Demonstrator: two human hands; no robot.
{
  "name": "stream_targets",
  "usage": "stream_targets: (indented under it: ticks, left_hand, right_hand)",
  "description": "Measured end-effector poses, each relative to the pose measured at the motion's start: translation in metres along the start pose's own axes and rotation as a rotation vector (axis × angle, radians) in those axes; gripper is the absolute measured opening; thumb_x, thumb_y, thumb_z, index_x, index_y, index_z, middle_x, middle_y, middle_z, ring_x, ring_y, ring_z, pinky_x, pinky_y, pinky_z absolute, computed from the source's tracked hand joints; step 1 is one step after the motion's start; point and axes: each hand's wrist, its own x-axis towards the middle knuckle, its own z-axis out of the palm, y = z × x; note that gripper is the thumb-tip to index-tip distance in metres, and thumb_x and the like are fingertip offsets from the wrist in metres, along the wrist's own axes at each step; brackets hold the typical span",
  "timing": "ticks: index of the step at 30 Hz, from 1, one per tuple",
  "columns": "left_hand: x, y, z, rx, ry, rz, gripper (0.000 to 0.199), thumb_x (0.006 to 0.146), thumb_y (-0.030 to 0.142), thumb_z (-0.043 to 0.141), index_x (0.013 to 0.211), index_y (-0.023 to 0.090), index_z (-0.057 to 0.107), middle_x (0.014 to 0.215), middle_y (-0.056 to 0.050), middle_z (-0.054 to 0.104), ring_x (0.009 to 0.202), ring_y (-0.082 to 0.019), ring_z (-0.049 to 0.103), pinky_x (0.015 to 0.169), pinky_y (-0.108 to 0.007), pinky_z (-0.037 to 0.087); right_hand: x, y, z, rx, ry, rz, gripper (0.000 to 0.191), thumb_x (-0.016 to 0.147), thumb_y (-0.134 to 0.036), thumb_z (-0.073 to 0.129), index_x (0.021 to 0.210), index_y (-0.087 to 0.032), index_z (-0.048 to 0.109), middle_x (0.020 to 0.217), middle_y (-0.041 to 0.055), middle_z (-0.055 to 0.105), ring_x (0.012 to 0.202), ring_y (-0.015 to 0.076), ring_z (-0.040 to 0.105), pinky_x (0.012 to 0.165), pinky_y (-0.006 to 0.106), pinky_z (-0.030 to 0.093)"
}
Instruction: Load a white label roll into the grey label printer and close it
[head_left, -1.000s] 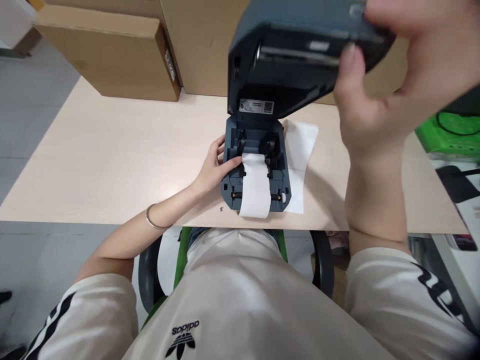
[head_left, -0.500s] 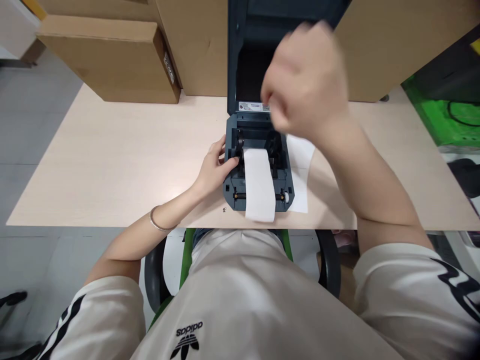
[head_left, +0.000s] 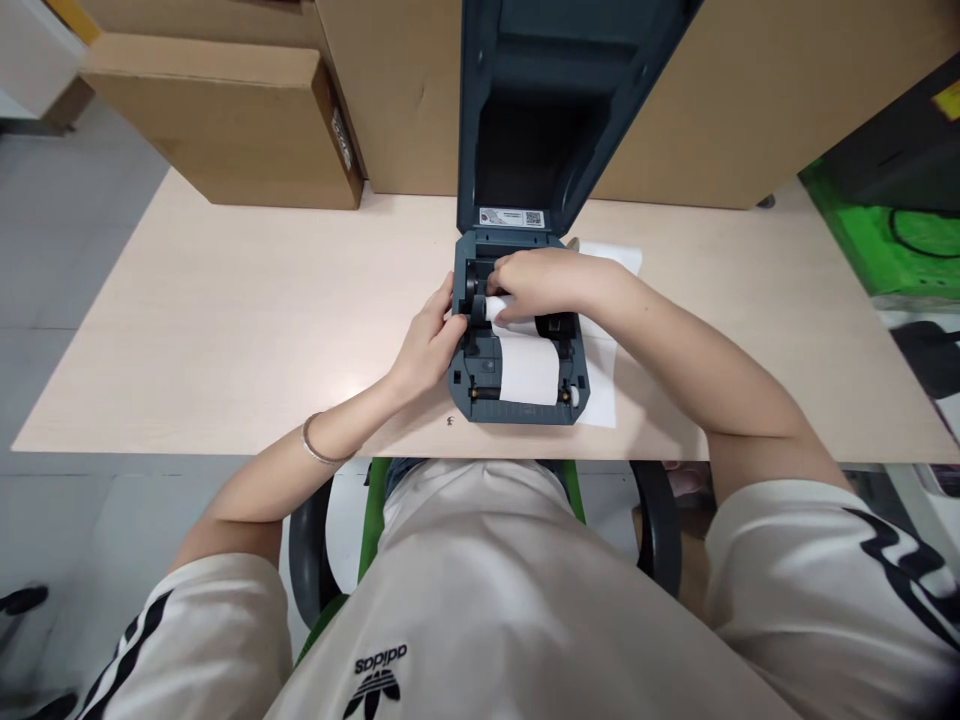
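A dark blue-grey label printer [head_left: 480, 412] stands on the table with its lid [head_left: 577, 60] raised at the back. My left hand [head_left: 431, 338] grips the printer's left side, thumb over the edge and fingers down its outer wall. Inside the body, my right hand [head_left: 536, 280] has its fingers closed round a small white paper roll [head_left: 495, 308], whose far side it hides. From the roll a white paper strip [head_left: 529, 370] bends forward and ends near the black roller at the front.
White sheets [head_left: 600, 385] lie under and beside the printer on the right. A cardboard box [head_left: 225, 130] rests at the back left, and larger cardboard [head_left: 675, 150] stands behind the lid. The light wooden table [head_left: 225, 330] ends just in front of the printer.
My right hand has come down from in front of the lid into the printer and onto the roll. The strip, which hung past the printer's front, now ends inside it. My left hand stays put.
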Motion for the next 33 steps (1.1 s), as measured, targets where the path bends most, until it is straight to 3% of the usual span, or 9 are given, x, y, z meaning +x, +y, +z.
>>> stream_targets:
  ticks: [6,10,13,15,18,21,23,28,33]
  left_hand:
    - [-0.001,-0.004,-0.003,0.009,0.004,-0.020,0.065,0.102,0.037,0.060,0.166,0.025,0.058,0.175,-0.008,0.061,0.164,-0.034,0.055,0.141,-0.049,0.039]
    - [-0.001,-0.003,-0.002,0.004,-0.013,0.003,0.069,0.101,0.035,0.059,0.168,0.023,0.055,0.176,-0.009,0.060,0.164,-0.034,0.055,0.141,-0.049,0.040]
    - [0.000,0.001,0.000,0.000,-0.003,-0.005,0.069,0.099,0.034,0.059,0.167,0.024,0.057,0.176,-0.007,0.060,0.163,-0.034,0.056,0.140,-0.049,0.041]
    - [0.000,0.005,0.002,-0.021,0.003,0.000,0.067,0.098,0.033,0.058,0.165,0.026,0.059,0.174,-0.004,0.063,0.160,-0.033,0.058,0.137,-0.047,0.045]
    - [0.000,0.007,0.004,-0.040,0.025,0.006,0.064,0.096,0.030,0.058,0.160,0.027,0.064,0.170,-0.002,0.067,0.157,-0.032,0.060,0.132,-0.044,0.050]
    - [0.000,0.006,0.004,-0.024,0.036,0.008,0.063,0.097,0.030,0.059,0.159,0.024,0.064,0.170,-0.004,0.066,0.156,-0.033,0.061,0.130,-0.043,0.052]
    - [0.000,0.004,0.003,-0.007,0.023,0.019,0.063,0.100,0.034,0.059,0.161,0.022,0.062,0.172,-0.007,0.064,0.156,-0.034,0.061,0.130,-0.043,0.052]
    - [0.001,0.001,-0.001,0.049,-0.019,0.053,0.062,0.107,0.045,0.057,0.163,0.021,0.058,0.173,-0.010,0.063,0.157,-0.034,0.062,0.131,-0.043,0.051]
    - [0.000,-0.003,-0.002,0.060,0.008,0.018,0.064,0.101,0.035,0.057,0.164,0.022,0.059,0.170,-0.009,0.066,0.156,-0.033,0.062,0.131,-0.044,0.052]
  right_hand:
    - [-0.022,0.012,-0.017,0.233,0.193,-0.064,0.021,0.080,-0.021,0.081,0.101,-0.020,0.076,0.101,0.0063,0.080,0.087,0.0220,0.071,0.070,0.032,0.049]
    - [-0.075,0.070,-0.033,0.618,0.407,-0.187,0.028,0.080,-0.032,0.085,0.107,-0.022,0.081,0.099,0.0017,0.083,0.085,0.0161,0.075,0.074,0.029,0.057]
    - [-0.112,0.141,-0.025,0.734,0.183,-0.170,0.050,0.076,-0.056,0.093,0.117,-0.028,0.087,0.097,-0.0030,0.085,0.079,0.0151,0.079,0.067,0.026,0.056]
    - [-0.124,0.184,-0.006,0.738,0.083,-0.107,0.051,0.072,-0.061,0.097,0.110,-0.029,0.091,0.092,0.0006,0.087,0.072,0.0156,0.078,0.059,0.025,0.053]
    - [-0.120,0.221,0.037,0.746,0.110,-0.081,0.050,0.078,-0.070,0.092,0.098,-0.024,0.093,0.086,0.0046,0.086,0.065,0.0138,0.075,0.054,0.025,0.049]
    - [-0.105,0.223,0.070,0.725,0.057,-0.078,0.046,0.080,-0.069,0.090,0.085,-0.024,0.091,0.080,0.0066,0.084,0.062,0.0123,0.073,0.053,0.025,0.047]
    - [-0.099,0.212,0.079,0.726,0.016,0.023,0.043,0.082,-0.066,0.088,0.087,-0.023,0.090,0.087,0.0085,0.086,0.069,0.0141,0.075,0.060,0.026,0.051]
    - [-0.107,0.177,0.071,0.743,-0.049,0.371,0.038,0.079,-0.056,0.087,0.100,-0.025,0.082,0.115,0.0097,0.086,0.104,0.0271,0.074,0.094,0.036,0.055]
    - [-0.115,0.159,0.060,0.731,-0.045,0.401,0.041,0.080,-0.058,0.087,0.105,-0.027,0.078,0.118,0.0075,0.083,0.111,0.0282,0.070,0.101,0.037,0.049]
